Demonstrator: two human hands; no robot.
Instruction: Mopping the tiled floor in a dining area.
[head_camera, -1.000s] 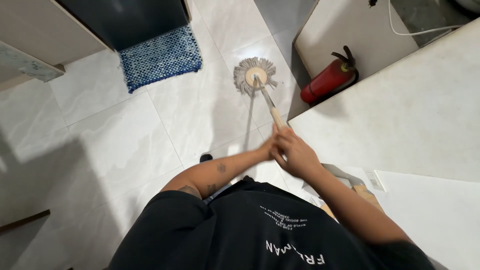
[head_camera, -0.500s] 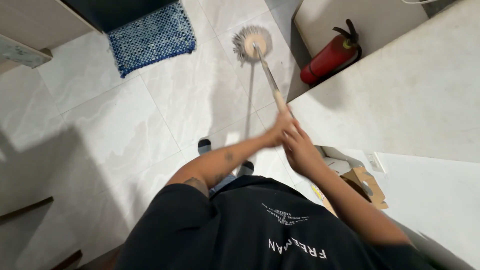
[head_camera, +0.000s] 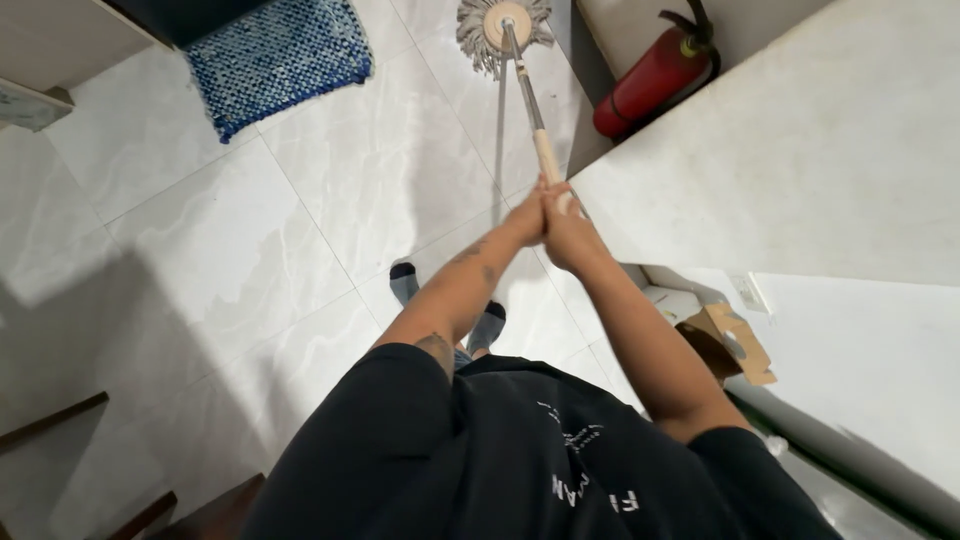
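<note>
Both my arms reach forward over a pale marble-look tiled floor (head_camera: 300, 200). My left hand (head_camera: 527, 217) and my right hand (head_camera: 566, 232) are wrapped together around the wooden end of a long mop handle (head_camera: 528, 105). The handle runs away from me to a round string mop head (head_camera: 504, 27) pressed on the floor at the top edge of view. My feet in grey socks (head_camera: 404, 281) stand below my arms.
A blue woven mat (head_camera: 275, 55) lies at the upper left by a dark opening. A red fire extinguisher (head_camera: 650, 75) leans in a corner right of the mop. A pale counter (head_camera: 800, 150) fills the right. An open cardboard box (head_camera: 735, 345) sits lower right.
The mop head slid farther away from me toward the wall. My arms stretched out straighter, and both hands closed up together on the handle end.
</note>
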